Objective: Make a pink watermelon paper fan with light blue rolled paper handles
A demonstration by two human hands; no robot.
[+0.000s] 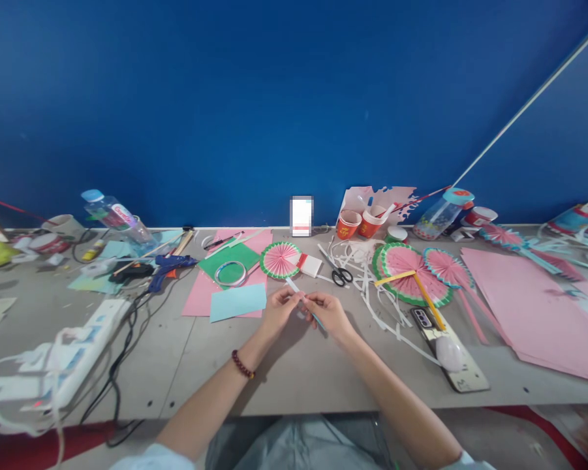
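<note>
Far left on the grey surface (pixel 284 372) we note a white power strip (pixel 85 339) and a blue glue gun (pixel 169 266), then a pale blue sheet (pixel 238 301) lying just left of the hands. At centre we see the left hand (pixel 280 308), beaded bracelet (pixel 242 365) at its wrist, and the right hand (pixel 329 313), both pinched closed on a thin folded paper strip (pixel 292 285) over the surface, one end poking up toward a small pink paper fan (pixel 280 259). Right of them we log scissors (pixel 341 275), a big watermelon fan (pixel 411 274), a phone (pixel 450 356) and pink sheets (pixel 533 307).
</note>
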